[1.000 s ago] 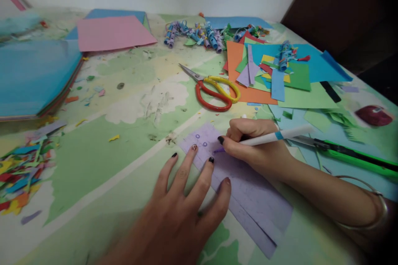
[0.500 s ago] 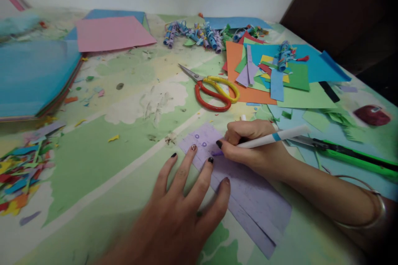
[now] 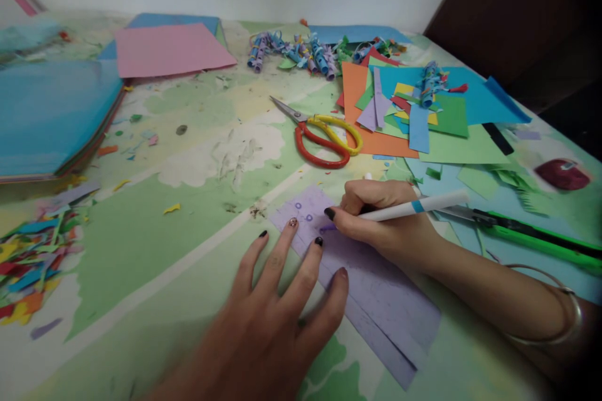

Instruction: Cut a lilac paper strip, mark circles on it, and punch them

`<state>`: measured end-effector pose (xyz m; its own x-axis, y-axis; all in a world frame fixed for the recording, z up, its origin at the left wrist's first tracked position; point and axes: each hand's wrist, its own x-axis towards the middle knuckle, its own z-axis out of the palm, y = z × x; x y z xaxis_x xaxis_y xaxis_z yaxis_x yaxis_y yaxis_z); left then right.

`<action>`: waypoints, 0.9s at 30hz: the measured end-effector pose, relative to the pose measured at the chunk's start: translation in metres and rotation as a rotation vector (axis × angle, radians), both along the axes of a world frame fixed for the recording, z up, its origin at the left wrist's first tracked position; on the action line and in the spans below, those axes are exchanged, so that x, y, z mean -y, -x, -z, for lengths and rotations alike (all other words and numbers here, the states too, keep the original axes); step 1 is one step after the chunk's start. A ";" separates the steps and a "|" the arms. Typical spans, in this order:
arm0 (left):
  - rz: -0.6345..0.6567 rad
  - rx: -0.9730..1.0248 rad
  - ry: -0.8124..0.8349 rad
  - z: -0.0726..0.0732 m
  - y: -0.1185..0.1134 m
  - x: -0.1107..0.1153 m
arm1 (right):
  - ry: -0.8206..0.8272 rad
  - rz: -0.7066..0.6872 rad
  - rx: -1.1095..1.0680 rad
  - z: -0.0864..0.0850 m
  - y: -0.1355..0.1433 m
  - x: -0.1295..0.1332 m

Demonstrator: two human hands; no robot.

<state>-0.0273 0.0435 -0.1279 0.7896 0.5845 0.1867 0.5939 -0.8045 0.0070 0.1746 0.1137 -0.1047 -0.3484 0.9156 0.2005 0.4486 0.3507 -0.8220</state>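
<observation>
Red-and-yellow-handled scissors (image 3: 305,121), green cutter (image 3: 540,241), pink sheet (image 3: 174,50) overlapping blue paper (image 3: 181,19), pile of colourful scraps (image 3: 35,263), rolled paper pieces (image 3: 320,56)

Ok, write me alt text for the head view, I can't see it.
The right hand holds a white felt-tip pen, its purple tip at lilac paper marked with small circles, while the left hand lies spread at the paper's edge. Beyond lie metal scissors with red and yellow handles; a green-and-black utility knife lies to the right.
</observation>
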 end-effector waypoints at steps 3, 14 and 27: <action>-0.012 0.017 0.017 0.000 -0.001 0.001 | -0.017 -0.019 0.000 0.001 0.000 0.000; -0.023 0.020 0.022 0.001 -0.001 0.000 | 0.038 -0.019 -0.059 0.002 -0.001 -0.001; 0.002 0.025 0.005 0.000 -0.001 -0.001 | -0.015 0.002 -0.003 0.001 0.000 -0.002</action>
